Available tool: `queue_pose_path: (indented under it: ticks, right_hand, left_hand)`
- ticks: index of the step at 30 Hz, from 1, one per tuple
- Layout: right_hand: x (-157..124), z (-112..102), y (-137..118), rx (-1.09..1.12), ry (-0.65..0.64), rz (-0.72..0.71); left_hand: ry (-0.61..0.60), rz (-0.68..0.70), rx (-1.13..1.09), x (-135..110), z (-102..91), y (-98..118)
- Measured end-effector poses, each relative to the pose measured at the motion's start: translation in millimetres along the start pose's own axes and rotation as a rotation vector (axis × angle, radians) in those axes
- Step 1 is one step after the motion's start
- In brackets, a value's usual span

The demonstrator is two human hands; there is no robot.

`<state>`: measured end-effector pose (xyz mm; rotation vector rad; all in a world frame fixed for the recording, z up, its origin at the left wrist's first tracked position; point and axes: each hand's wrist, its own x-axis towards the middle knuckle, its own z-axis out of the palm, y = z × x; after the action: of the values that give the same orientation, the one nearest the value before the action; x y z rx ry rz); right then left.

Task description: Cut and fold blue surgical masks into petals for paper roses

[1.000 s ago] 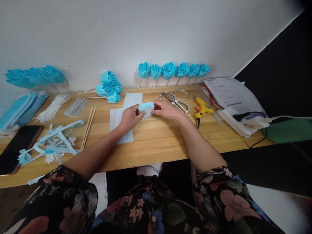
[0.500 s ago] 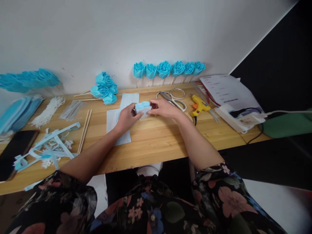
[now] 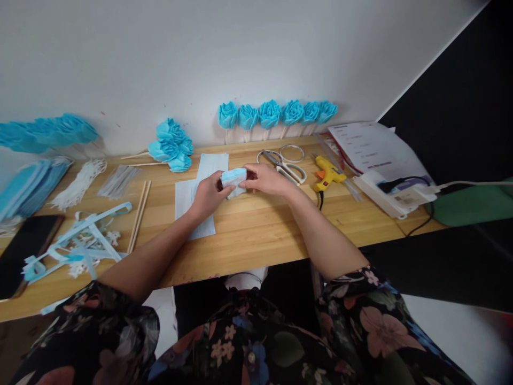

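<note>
Both hands meet over the middle of a wooden table. My left hand and my right hand each pinch one end of a small folded piece of light blue mask fabric, held just above the table. Flat pale blue mask sheets lie under and left of my hands. White-handled scissors rest just beyond my right hand.
A yellow glue gun lies right of the scissors, then papers and a white power strip. Blue fabric roses lean on the wall. Wooden sticks, cut strips and a phone lie left.
The folded blue fabric has been squeezed flatter and tilted between my fingers. The view shifted slightly left a second ago and has stayed steady since.
</note>
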<state>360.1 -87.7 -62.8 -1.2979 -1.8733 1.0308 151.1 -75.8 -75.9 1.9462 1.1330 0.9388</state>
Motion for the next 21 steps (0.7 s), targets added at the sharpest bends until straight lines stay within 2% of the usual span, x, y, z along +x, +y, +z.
queue_pose_path:
  ticks: [3, 7, 11, 15, 21]
  right_hand:
    - [0, -1, -4, -0.051, 0.074, -0.049]
    - [-1, -1, -9, 0.039, 0.149, -0.110]
    - [-1, 2, -11, 0.069, 0.197, -0.147]
    - [-1, 1, -10, 0.080, 0.205, -0.169]
    - [-5, -1, -15, -0.077, 0.191, -0.206]
  left_hand:
    - [-0.034, -0.089, -0.173, 0, 0.1, 3]
    - [-0.113, -0.210, -0.427, -1, 1.3, 5]
    - [-0.166, -0.274, -0.519, -4, 3.5, 6]
    - [-0.210, -0.272, -0.529, -5, 3.8, 7]
    - [-0.061, -0.202, -0.609, 1, -3.1, 12]
